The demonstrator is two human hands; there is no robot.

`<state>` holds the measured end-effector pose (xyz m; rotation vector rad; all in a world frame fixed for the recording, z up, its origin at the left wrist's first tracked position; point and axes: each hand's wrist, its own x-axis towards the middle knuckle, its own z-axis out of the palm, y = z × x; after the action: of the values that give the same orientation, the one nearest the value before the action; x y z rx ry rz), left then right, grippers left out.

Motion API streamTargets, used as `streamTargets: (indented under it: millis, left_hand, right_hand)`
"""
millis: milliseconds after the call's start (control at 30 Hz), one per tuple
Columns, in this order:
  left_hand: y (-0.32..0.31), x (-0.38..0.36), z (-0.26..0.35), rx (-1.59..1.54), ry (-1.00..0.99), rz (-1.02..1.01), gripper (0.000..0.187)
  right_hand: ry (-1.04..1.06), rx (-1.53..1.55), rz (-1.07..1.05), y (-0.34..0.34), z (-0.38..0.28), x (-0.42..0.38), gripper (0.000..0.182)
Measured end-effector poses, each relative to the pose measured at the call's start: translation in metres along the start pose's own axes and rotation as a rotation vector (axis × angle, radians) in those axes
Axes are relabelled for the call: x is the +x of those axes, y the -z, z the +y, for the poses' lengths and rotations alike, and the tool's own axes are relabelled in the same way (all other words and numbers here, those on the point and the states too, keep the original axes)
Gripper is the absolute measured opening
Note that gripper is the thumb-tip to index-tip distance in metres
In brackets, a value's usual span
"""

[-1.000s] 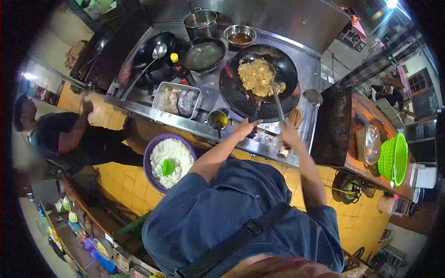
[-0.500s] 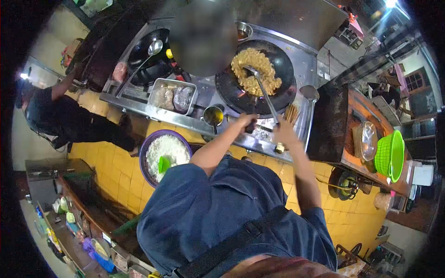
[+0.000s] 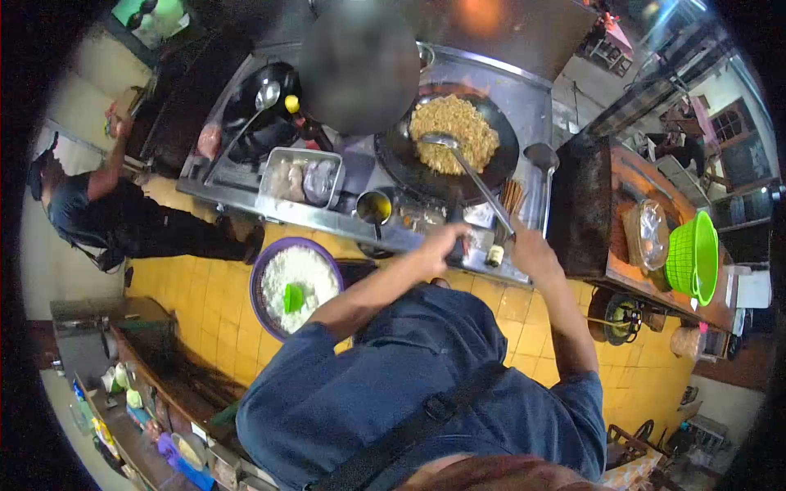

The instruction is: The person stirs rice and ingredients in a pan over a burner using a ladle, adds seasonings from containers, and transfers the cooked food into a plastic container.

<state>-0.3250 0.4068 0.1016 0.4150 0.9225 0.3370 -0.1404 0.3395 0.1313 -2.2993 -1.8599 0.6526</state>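
Observation:
A large dark wok sits on the stove and holds a mound of browned fried rice. My right hand is closed around the long handle of a metal wok spatula, whose rounded head lies over the left part of the rice. My left hand is wrapped round the dark wok handle at the near side, its grip partly hidden by the fingers. Between my hands and the wok stand a bundle of thin sticks and a small labelled bottle.
Left of the wok are a pot of yellow liquid, a metal tray of bags and another wok with a ladle. A purple basket of white rice stands below. A person stands far left; a green basket is right.
Both hands have come back toward my body. The spatula head has moved down and slightly left over the rice, and the rice is heaped differently. The person at left has shifted.

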Motion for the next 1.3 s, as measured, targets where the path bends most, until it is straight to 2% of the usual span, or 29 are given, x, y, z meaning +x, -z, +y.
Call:
streamTargets:
  millis: [33,133,233,333,367,433,500,533,600,633,667,767,833,867,933,967,1000,1033,1067,1100,1133,1167,1233,1267,1300]
  left_hand:
    - [0.006,-0.001,-0.017,0.009,-0.009,-0.071,0.017]
    - [-0.001,-0.016,-0.005,0.1,0.124,-0.017,0.014]
    - [0.061,0.073,0.02,0.101,-0.096,-0.074,0.019]
    - [0.029,0.015,0.013,0.027,0.021,0.034,0.02]
    - [0.038,0.021,-0.007,0.079,-0.062,-0.034,0.018]
    - [0.03,-0.006,-0.015,0.019,0.129,-0.048,0.018]
    - [0.033,0.003,-0.014,-0.003,0.089,-0.026,0.017]
    - [0.046,0.027,-0.013,0.102,-0.046,-0.044,0.017]
    - [0.08,0.093,-0.022,0.273,-0.313,-0.005,0.018]
    - [0.088,0.105,-0.018,0.304,-0.377,-0.047,0.018]
    - [0.1,0.13,-0.018,0.412,-0.442,-0.006,0.02]
    - [0.09,0.138,-0.004,0.421,-0.401,0.108,0.025]
    - [0.098,0.143,-0.004,0.494,-0.374,0.1,0.027]
    - [0.091,0.13,0.0,0.552,-0.355,0.176,0.034]
    - [0.076,0.096,0.014,0.739,-0.335,0.269,0.054]
    - [0.097,0.121,0.0,0.882,-0.472,0.292,0.057]
    - [0.107,0.131,-0.015,0.977,-0.527,0.397,0.057]
    - [0.113,0.133,-0.023,1.077,-0.585,0.503,0.057]
    - [0.11,0.125,-0.026,1.074,-0.588,0.509,0.057]
    - [0.106,0.113,-0.029,0.91,-0.508,0.443,0.057]
    - [0.105,0.107,-0.029,0.745,-0.428,0.376,0.057]
    - [0.11,0.113,-0.031,0.742,-0.426,0.38,0.057]
    - [0.124,0.139,-0.043,0.801,-0.539,0.374,0.055]
    - [0.124,0.143,-0.045,0.817,-0.528,0.407,0.051]
    - [0.122,0.141,-0.044,0.82,-0.523,0.4,0.051]
  right_hand:
    - [-0.011,0.029,0.015,0.001,-0.005,-0.006,0.045]
    - [0.071,-0.011,-0.017,0.002,0.004,-0.015,0.046]
    - [-0.012,-0.077,0.035,-0.016,0.002,-0.017,0.047]
    - [-0.084,-0.181,0.09,-0.036,0.014,-0.002,0.048]
    - [-0.114,-0.217,0.111,-0.027,0.019,0.009,0.048]
    - [-0.135,-0.222,0.158,0.007,0.017,-0.009,0.047]
    - [-0.085,-0.02,0.201,0.031,0.016,-0.028,0.049]
    - [-0.073,-0.022,0.199,0.028,0.015,-0.03,0.049]
    - [-0.102,0.08,0.343,0.017,0.012,-0.035,0.061]
    - [-0.1,0.08,0.338,0.01,0.005,-0.026,0.061]
    - [-0.117,0.087,0.333,-0.002,-0.004,-0.007,0.061]
    - [-0.161,0.02,0.341,-0.074,0.014,0.065,0.059]
    - [-0.154,-0.062,0.341,-0.109,0.029,0.094,0.055]
    - [-0.163,-0.128,0.347,-0.113,0.033,0.102,0.051]
    - [-0.168,-0.076,0.273,-0.059,0.019,0.091,0.047]
    - [-0.182,-0.022,0.189,-0.03,0.012,0.083,0.044]
    - [-0.081,0.047,0.263,-0.017,0.014,0.076,0.041]
    - [-0.076,0.045,0.26,-0.014,0.013,0.072,0.041]
    - [-0.164,0.042,0.281,-0.013,0.011,0.068,0.041]
    - [-0.254,0.041,0.3,-0.014,0.011,0.064,0.04]
    - [-0.208,0.029,0.297,-0.053,0.038,0.079,0.038]
    - [-0.205,0.029,0.292,-0.098,0.052,0.099,0.038]
    - [0.136,0.117,0.573,-0.16,0.071,0.122,0.036]
    - [0.133,0.114,0.571,-0.147,0.07,0.12,0.036]
    - [0.132,0.155,0.395,-0.115,0.064,0.115,0.038]
